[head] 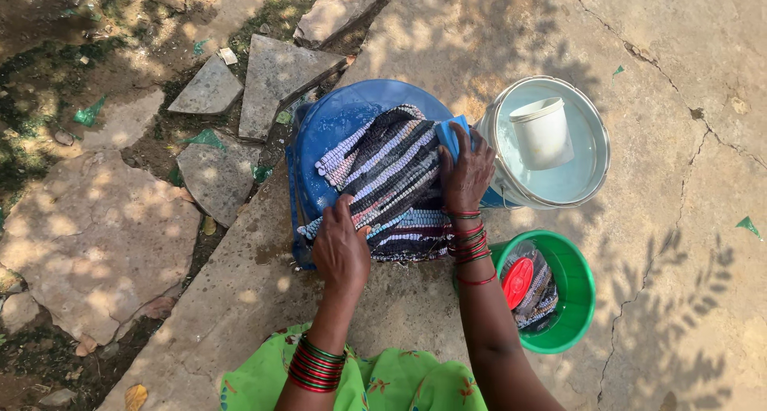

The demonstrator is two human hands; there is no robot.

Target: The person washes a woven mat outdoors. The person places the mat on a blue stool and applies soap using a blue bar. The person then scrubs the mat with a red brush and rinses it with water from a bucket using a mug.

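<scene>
Right hand (467, 171) grip closed on blue scrubber (452, 134), at far right edge of striped rug (391, 179); left hand (341, 247) flat, nothing grasped, pinning rug's near edge; rug's long axis slants between hands.

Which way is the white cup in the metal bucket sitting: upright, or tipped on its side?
Upright. The white cup shows its open round rim toward the camera and stands in the water inside the metal bucket.

Cracked stone ground (687, 99) bears blue tub (335, 123), white bucket (595, 151), green basin (579, 299).
</scene>
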